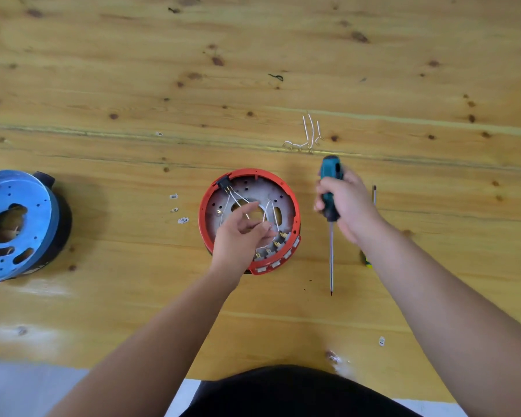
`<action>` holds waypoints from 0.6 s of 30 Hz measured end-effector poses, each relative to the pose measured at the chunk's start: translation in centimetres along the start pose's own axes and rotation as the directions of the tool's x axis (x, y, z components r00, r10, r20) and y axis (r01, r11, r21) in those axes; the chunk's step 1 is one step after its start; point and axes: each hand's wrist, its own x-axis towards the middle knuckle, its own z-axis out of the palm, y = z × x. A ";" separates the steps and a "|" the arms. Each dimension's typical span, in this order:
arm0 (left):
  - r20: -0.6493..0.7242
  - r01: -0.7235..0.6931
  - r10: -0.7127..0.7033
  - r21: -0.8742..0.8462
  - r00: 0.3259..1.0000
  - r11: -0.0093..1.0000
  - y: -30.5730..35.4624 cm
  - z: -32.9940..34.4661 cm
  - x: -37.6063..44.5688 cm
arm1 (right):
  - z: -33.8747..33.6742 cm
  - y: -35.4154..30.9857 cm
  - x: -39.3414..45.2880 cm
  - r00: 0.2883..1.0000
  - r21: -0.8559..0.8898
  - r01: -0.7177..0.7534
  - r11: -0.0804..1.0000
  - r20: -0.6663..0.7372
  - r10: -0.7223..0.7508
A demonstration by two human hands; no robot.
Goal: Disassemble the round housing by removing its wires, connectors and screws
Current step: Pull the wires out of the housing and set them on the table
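Note:
The round red housing [286, 191] lies open side up on the wooden table, with white wires [267, 209] inside, a black switch [224, 183] at its upper left and brass connectors [278, 243] along its near rim. My left hand [239, 236] hovers over the near part of the housing, fingers loosely spread among the wires; whether it pinches a wire is unclear. To the right of the housing my right hand [348, 206] grips the teal handle of a long screwdriver [331, 260], whose shaft points towards me.
A blue and black round housing [18, 224] stands at the left edge. Removed white wires [309, 135] lie behind the red housing. Small loose connectors [178, 210] lie left of it, another [382, 341] near the front right. A second tool [374, 194] lies partly under my right arm.

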 end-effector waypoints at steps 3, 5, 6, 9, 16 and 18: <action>0.022 0.180 -0.181 -0.277 0.983 0.944 1.1 1.6 0.5 | 0.7 2.1 -0.7 0.995 -0.075 -0.030 0.997 0.096 0.037; 0.035 0.233 -0.234 -0.324 0.972 0.917 1.6 2.5 0.8 | 0.9 3.1 -1.4 0.987 -0.130 -0.018 0.991 0.153 0.038; 0.040 0.243 -0.244 -0.333 0.969 0.911 1.7 2.9 1.0 | 0.9 3.4 -1.6 0.986 -0.160 -0.005 0.987 0.165 0.032; 0.054 0.261 -0.258 -0.346 0.965 0.901 1.9 3.8 1.5 | 1.2 3.7 -1.9 0.985 -0.227 0.017 0.974 0.170 0.023; 0.112 0.264 -0.239 -0.374 0.964 0.889 1.7 4.6 2.5 | 1.5 3.9 -1.6 0.994 -0.315 0.045 0.948 0.106 -0.012; 0.091 0.250 -0.233 -0.354 0.968 0.901 1.6 4.6 2.8 | 1.2 4.2 -1.4 0.996 -0.313 0.051 0.948 0.085 -0.025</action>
